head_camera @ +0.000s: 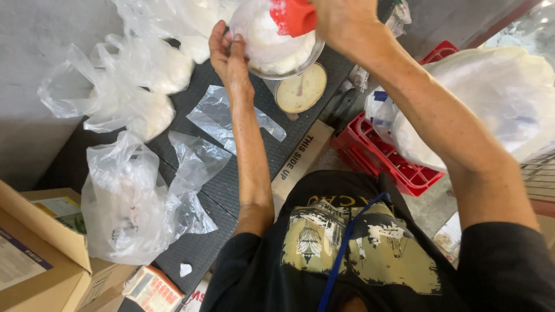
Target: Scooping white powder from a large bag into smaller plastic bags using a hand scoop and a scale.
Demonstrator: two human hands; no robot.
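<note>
A clear plastic bag [267, 40] filled with a white substance rests in the metal pan [315, 55] of a small dial scale [300, 89]. My left hand [226, 49] pinches the bag's left edge. Up at the top edge, my right hand [341, 20] holds a red scoop [293, 16] over the bag's mouth. The scale stands on a black ribbed mat [225, 185].
Several filled white bags [153, 92] lie at the left on the mat, with empty clear bags [217, 112] between. A crumpled bag [124, 202] sits near cardboard boxes [40, 254]. A red crate [384, 153] holds a large sack of white substance [491, 98] at right.
</note>
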